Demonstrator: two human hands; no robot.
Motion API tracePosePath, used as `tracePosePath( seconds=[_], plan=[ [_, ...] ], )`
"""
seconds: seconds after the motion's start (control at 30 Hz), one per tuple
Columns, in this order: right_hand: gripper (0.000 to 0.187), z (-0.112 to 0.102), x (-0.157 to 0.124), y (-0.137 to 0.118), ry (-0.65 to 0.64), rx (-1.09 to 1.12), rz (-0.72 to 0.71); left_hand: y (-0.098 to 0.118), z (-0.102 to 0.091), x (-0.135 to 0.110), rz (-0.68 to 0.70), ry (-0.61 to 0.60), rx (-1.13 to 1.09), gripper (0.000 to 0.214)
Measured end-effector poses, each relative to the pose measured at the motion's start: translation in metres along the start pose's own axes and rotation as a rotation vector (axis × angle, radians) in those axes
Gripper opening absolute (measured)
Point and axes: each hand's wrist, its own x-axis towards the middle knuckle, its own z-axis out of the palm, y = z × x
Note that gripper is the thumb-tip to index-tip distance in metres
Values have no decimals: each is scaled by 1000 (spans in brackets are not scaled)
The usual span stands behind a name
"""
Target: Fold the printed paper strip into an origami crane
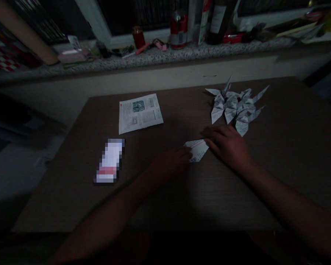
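A small folded piece of printed paper point(198, 149) lies on the dark wooden table point(168, 195), between my two hands. My left hand point(173, 162) pinches its left edge with closed fingers. My right hand point(228, 144) presses down on its right side, fingers curled over the paper. Just beyond my right hand lies a heap of several folded paper cranes point(234, 105).
A flat printed sheet point(139, 113) lies at the table's far middle. A phone with a lit screen point(109, 160) rests to the left. Behind the table a stone ledge point(154, 57) carries a red can point(178, 29), a red candle jar point(138, 36), bottles and clutter.
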Motion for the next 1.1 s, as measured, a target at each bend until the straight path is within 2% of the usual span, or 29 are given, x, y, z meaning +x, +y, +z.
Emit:
tracePosePath(
  seconds=[0.1, 0.23, 0.4, 0.63, 0.87, 1.1],
  plan=[
    [38, -6, 1, -19, -37, -134, -182, -1, 4, 2, 10, 6, 17, 30],
    [48, 0, -1, -42, -97, -189, -299, -2, 9, 3, 15, 1, 15, 26],
    [56, 15, -6, -41, -221, -107, -274, -3, 7, 3, 16, 14, -50, 23],
    [65, 20, -13, -30, -311, 4, -232, -10, 11, -1, 19, 25, -114, 28],
    [70, 23, -15, -23, -346, 40, -234, -8, 5, 0, 36, -55, -22, 29],
    [69, 19, -15, -11, -341, 25, -240, -7, 3, 0, 10, -12, -90, 29]
  ],
)
